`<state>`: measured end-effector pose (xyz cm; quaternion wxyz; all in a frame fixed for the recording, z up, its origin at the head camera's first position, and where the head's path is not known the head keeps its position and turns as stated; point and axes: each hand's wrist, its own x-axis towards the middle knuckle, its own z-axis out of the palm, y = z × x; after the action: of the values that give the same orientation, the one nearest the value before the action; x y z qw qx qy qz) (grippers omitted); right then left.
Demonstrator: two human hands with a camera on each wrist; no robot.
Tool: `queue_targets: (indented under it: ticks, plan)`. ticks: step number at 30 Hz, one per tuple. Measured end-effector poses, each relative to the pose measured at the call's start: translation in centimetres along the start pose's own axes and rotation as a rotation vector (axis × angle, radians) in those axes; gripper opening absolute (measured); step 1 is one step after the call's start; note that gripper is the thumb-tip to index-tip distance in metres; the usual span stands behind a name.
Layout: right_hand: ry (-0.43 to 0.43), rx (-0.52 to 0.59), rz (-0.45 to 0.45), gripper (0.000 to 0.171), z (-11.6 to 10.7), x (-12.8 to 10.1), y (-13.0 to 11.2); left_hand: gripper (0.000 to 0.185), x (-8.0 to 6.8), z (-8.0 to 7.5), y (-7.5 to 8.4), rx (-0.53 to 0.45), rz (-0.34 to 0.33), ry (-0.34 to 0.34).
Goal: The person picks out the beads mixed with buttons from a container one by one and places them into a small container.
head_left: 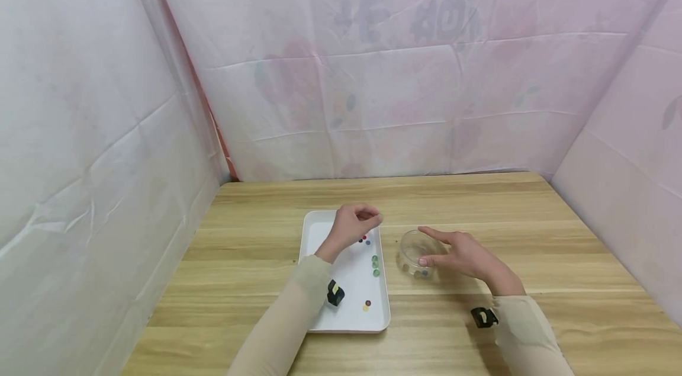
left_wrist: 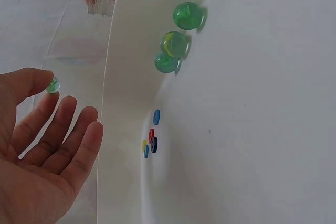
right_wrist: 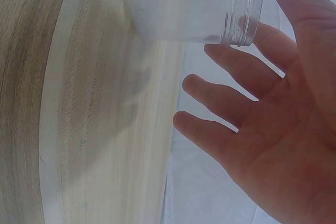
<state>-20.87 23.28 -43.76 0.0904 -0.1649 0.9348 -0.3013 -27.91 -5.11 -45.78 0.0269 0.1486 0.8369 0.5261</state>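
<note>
My left hand is over the far right edge of the white tray. It pinches a green glass marble between thumb and forefinger, the other fingers spread loosely. To the right of the tray, a clear plastic jar stands on the table with several small round pieces at its bottom. My right hand holds the jar near its threaded rim, thumb on one side and fingertips on the other. In the tray, 3 green marbles lie along the right side.
Several small coloured discs lie near the tray's far right corner. A dark red disc and a yellow disc are at its near end. Pale printed cloth hangs behind the wooden table and at both sides.
</note>
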Motion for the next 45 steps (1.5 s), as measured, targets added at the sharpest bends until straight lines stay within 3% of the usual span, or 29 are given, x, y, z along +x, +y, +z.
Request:
queue_targets:
  ticks: [16,34,45]
  plan:
    - [0.014,-0.005,-0.022,0.087,0.2,-0.1,0.1,0.015,-0.5,1.1,1.8,0.001,0.099,-0.060]
    - [0.033,-0.028,-0.037,0.085,0.1,-0.1,-0.1,0.013,-1.0,2.2,2.2,0.021,0.117,-0.182]
    - [0.015,-0.022,-0.026,0.087,-0.1,-0.1,-0.4,0.012,-1.0,2.6,2.4,0.042,0.157,-0.205]
